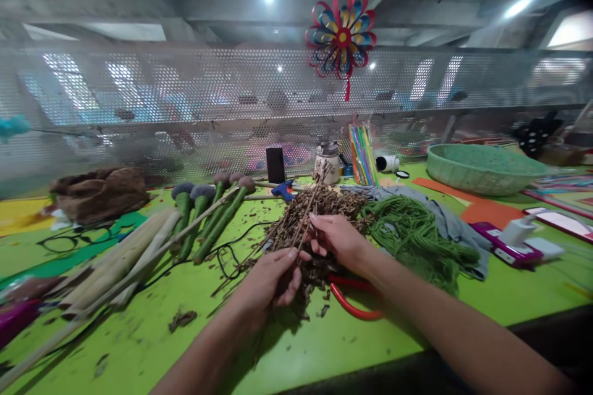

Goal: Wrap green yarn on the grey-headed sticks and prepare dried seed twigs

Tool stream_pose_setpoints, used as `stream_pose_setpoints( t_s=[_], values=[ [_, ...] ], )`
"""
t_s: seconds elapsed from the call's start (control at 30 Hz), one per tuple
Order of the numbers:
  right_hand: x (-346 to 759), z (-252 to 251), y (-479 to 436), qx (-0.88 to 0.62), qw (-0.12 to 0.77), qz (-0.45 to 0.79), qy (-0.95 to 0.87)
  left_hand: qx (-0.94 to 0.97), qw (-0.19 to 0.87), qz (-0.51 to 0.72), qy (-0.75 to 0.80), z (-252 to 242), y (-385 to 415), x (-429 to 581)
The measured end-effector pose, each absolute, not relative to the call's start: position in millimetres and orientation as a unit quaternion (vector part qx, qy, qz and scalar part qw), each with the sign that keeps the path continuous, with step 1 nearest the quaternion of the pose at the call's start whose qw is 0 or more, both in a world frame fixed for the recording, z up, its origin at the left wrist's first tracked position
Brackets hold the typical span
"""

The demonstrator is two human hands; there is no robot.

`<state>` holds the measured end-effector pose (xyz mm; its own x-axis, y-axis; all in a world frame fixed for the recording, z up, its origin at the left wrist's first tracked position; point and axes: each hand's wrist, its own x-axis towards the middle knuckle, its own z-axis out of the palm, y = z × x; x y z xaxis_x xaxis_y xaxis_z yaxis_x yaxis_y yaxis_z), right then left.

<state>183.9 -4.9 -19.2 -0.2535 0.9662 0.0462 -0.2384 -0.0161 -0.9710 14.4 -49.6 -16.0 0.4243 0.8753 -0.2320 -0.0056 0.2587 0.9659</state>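
Note:
Both hands meet over a heap of dry brown plant stems (340, 202) at the middle of the green table. My left hand (277, 274) is closed on the lower part of a thin dry stem (306, 222). Just above and to the right, my right hand (334, 237) pinches the same stem, which slants up toward the jar. Red scissor handles (354, 307) lie beneath my right forearm. Crumbled leaf bits (183, 320) are scattered at the front.
Green yarn (417, 228) and a grey cloth (482, 253) lie right of the heap, near a green basket (486, 170). To the left are green-stemmed pods (222, 222), pale stalks (125, 259) and glasses (69, 241). A blue glue gun (283, 191) lies behind.

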Motion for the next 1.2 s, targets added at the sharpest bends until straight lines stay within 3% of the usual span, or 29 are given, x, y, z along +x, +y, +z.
stream_pose_setpoints(
  t_s=[0.37, 0.7, 0.77, 0.9, 1.0, 1.1, 1.2],
  values=[
    [186.0, -13.8, -8.4, -0.485, 0.511, 0.464, -0.537, 0.554, 0.550, 0.389, 0.489, -5.2, -39.5, 27.4],
    [182.6, -21.6, -6.8, -0.454, 0.495, 0.536, -0.511, 0.513, 0.587, 0.420, 0.464, -9.3, -16.6, 34.7],
    [183.1, -19.2, -10.7, -0.471, 0.446, 0.518, -0.558, 0.504, 0.604, 0.406, 0.465, -11.2, -15.0, 29.6],
    [188.8, -13.2, -16.5, -0.455, 0.254, 0.490, -0.699, 0.523, 0.584, 0.403, 0.472, -11.7, -17.2, 19.9],
    [199.0, -5.6, -16.8, -0.428, 0.191, 0.429, -0.772, 0.547, 0.566, 0.397, 0.472, -9.3, -21.2, 16.8],
    [210.0, 4.6, -14.5, -0.448, 0.210, 0.355, -0.793, 0.552, 0.573, 0.392, 0.461, -7.4, -24.6, 16.8],
    [216.8, 9.7, -7.9, -0.493, 0.332, 0.325, -0.736, 0.544, 0.596, 0.392, 0.441, -5.7, -27.8, 17.3]
  ],
)
